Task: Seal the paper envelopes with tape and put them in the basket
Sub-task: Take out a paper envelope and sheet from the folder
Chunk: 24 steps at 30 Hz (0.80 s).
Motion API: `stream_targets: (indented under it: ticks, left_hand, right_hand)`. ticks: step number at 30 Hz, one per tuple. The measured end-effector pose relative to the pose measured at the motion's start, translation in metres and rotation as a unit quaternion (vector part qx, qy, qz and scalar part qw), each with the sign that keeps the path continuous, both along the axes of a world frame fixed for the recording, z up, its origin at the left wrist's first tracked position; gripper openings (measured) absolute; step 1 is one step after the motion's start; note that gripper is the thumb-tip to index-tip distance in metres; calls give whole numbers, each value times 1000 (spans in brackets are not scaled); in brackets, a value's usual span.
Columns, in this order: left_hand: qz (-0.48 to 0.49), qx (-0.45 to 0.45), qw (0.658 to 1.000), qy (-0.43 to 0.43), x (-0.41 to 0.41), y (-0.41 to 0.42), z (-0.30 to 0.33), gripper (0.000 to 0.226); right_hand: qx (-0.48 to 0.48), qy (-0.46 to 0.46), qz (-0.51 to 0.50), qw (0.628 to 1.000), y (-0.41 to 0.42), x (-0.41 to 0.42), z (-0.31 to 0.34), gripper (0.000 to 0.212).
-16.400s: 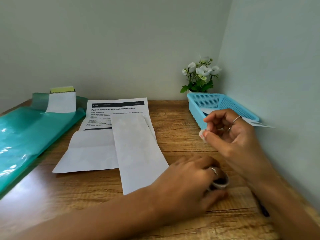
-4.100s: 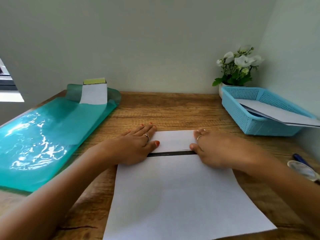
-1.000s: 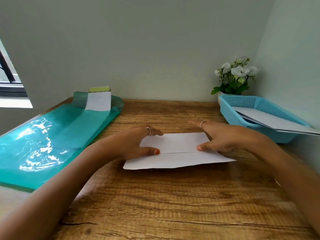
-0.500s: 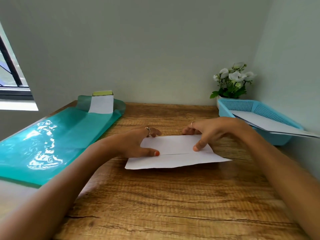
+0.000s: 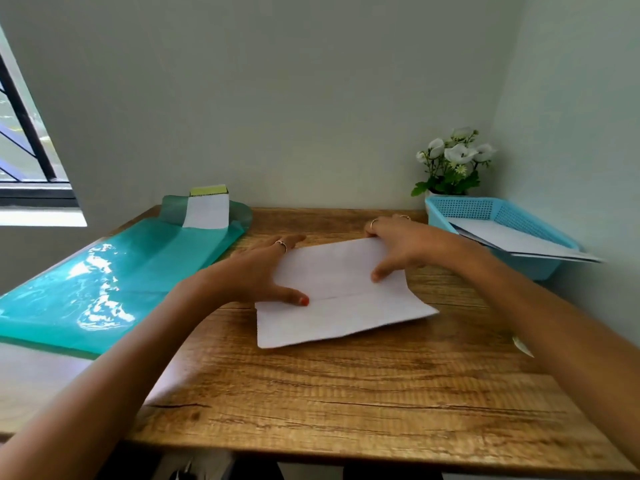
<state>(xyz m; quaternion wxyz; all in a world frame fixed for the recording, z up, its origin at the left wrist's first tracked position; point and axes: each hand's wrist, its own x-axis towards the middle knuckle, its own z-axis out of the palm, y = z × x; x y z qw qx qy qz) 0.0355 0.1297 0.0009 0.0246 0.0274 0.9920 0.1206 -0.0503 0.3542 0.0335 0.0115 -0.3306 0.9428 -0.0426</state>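
Head view: a folded white paper envelope lies mid-worktop. The left hand presses it flat, thumb on the flap seam. The right hand pinches the far right edge, thumb on top. The blue basket sits at far right, holding 1 envelope. Best to keep the seam pinned flat until tape goes on.

A wooden table with pronounced grain fills a corner where 2 plain pale walls meet. At 9 o'clock, a window with dark bars admits daylight, which glares off a teal plastic sheet spread along the table's left side. At 2 o'clock, a small pot of white flowers stands against the back wall.
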Motion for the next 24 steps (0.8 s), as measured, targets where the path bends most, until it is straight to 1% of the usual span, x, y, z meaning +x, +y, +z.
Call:
stream_targets:
  ticks: [2, 4, 7, 9, 11, 12, 15, 17, 19, 21, 22, 24]
  left_hand:
    - [-10, -21, 999, 43, 8, 4, 5, 98]
    - [-21, -69, 991, 112, 18, 7, 10, 83]
    - [-58, -128, 968, 207, 38, 19, 14, 55]
    - [-98, -149, 956, 232, 51, 28, 14, 41]
    - [-129, -150, 955, 221, 62, 37, 8, 37]
    - [-129, -146, 961, 197, 67, 40, 4, 38]
    - [-109, -131, 981, 88, 75, 43, -11, 45]
    - [-112, -116, 986, 41, 78, 42, -19, 52]
    - [-115, -95, 989, 19, 81, 41, -21, 60]
    - [-108, -81, 991, 13, 83, 42, -19, 59]
    - [-104, -75, 992, 14, 84, 43, -18, 58]
    - [-89, -64, 994, 26, 86, 48, -17, 55]
  right_hand:
    - [-70, 29, 2, 997, 6, 13, -2, 38]
    - [-108, 49, -1, 993, 13, 26, -4, 30]
    - [-96, 71, 8, 993, 25, 46, -10, 19]
    - [-86, 65, 26, 994, 32, 54, -16, 15]
    - [-67, 41, 29, 997, 38, 61, -23, 15]
    - [-53, 30, 27, 998, 40, 63, -26, 17]
    - [-25, 4, 27, 999, 48, 72, -31, 19]
    - [-3, -20, 29, 999, 52, 78, -30, 23]
    - [21, -61, 10, 998, 53, 84, -28, 40]
    - [32, -81, 3, 996, 50, 88, -29, 59]
    - [36, -83, 16, 996, 46, 91, -30, 65]
    - [26, -102, 56, 993, 34, 96, -37, 68]
